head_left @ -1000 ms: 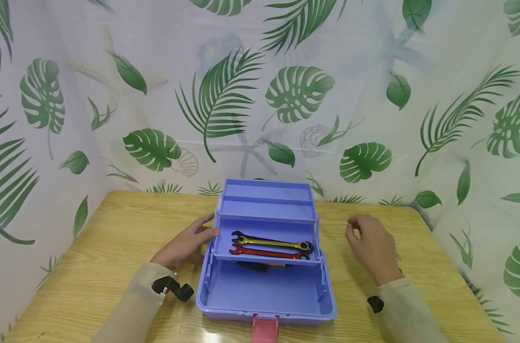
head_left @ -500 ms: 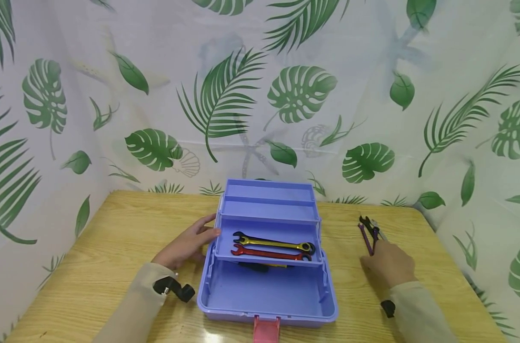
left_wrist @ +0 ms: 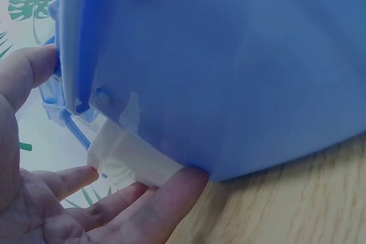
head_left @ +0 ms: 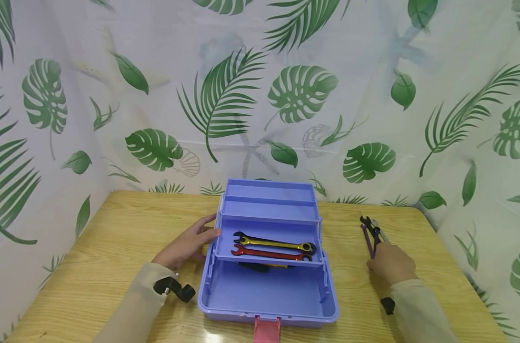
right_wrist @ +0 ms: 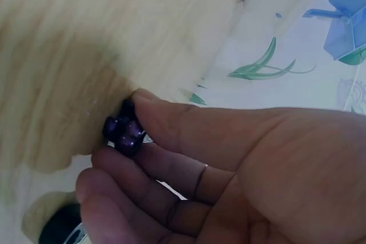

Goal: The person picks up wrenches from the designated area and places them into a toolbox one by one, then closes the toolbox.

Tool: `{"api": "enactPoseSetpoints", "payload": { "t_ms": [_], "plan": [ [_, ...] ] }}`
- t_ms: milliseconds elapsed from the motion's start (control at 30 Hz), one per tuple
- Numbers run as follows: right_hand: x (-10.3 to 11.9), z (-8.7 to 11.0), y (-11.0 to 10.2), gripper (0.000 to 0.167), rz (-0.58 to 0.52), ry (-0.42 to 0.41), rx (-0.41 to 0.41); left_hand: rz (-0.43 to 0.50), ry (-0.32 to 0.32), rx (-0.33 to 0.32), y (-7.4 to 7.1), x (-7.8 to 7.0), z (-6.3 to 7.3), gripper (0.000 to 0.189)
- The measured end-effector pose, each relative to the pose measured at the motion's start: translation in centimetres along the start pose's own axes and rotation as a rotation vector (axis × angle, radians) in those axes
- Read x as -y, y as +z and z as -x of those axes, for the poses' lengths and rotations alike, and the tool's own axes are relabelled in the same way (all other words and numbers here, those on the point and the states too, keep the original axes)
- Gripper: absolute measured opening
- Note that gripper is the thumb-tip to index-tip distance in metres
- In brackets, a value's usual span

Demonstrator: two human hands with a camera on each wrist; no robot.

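A periwinkle toolbox point(head_left: 266, 316) stands with its stepped trays raised. My left hand point(head_left: 185, 247) holds its left side, thumb at the tray edge; in the left wrist view the fingers point(left_wrist: 123, 204) touch a white part beside the blue wall point(left_wrist: 229, 72). A yellow-and-black wrench point(head_left: 273, 242) and a red wrench point(head_left: 268, 253) lie in the lower tray. To the right, my right hand point(head_left: 392, 263) is low over the table and pinches a purple wrench point(right_wrist: 127, 135) between thumb and fingers. Purple, black and silver wrench ends point(head_left: 367, 240) show past that hand, whose back hides the rest.
Dark and yellow tool parts point(head_left: 260, 267) show under the raised tray. A pink latch point(head_left: 266, 328) hangs at the toolbox front. Wooden tabletop point(head_left: 131, 228) extends on both sides, and a leaf-patterned curtain point(head_left: 294, 157) stands behind it. A black-and-silver item point(right_wrist: 63, 226) lies near the right hand.
My right hand has moved right and down from beside the toolbox to the loose wrenches, uncovering their ends, and now pinches one. The left hand stays at the toolbox side.
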State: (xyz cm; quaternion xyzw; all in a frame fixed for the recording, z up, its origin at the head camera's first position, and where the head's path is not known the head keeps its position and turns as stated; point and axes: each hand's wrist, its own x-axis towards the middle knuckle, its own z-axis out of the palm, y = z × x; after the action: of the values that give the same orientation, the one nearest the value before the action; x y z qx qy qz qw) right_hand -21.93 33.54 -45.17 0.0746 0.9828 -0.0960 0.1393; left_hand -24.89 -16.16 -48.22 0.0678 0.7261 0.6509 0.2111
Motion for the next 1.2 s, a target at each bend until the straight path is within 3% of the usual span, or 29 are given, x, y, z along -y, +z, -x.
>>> {"api": "enactPoseSetpoints", "payload": {
  "t_ms": [767,1200],
  "plan": [
    [0.1,0.4,0.3,0.027,-0.014,0.003,-0.027,0.002,0.0,0.005,0.0,0.0,0.0,0.08],
    [0.1,0.7,0.4,0.029,-0.028,-0.019,-0.032,-0.012,-0.019,-0.121,1.3,-0.6,0.0,0.079]
  ]
}}
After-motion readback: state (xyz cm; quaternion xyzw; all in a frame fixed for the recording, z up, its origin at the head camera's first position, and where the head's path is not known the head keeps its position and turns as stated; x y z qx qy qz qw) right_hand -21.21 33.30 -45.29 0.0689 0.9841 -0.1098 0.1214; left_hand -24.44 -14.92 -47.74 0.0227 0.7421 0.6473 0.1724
